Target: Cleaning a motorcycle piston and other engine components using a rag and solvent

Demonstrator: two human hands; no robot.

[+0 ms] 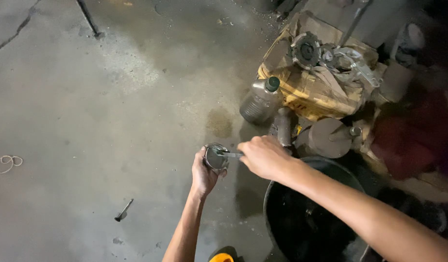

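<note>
Stained concrete floor (112, 97) spreads under everything. Left hand (203, 175) has its grip curled round a small round metal piston (215, 157), held up over the floor. Right hand (263, 156) pinches a thin flat metal tool (230, 155), its tip touching the piston's top. Just beyond the right grip stands a grimy plastic bottle (259, 101); below it, a black basin (306, 218).

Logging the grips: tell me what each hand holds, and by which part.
Left hand cups a round metal part by its side wall. Right hand holds a thin metal tool by its rear end, tip on the part's top.
</note>
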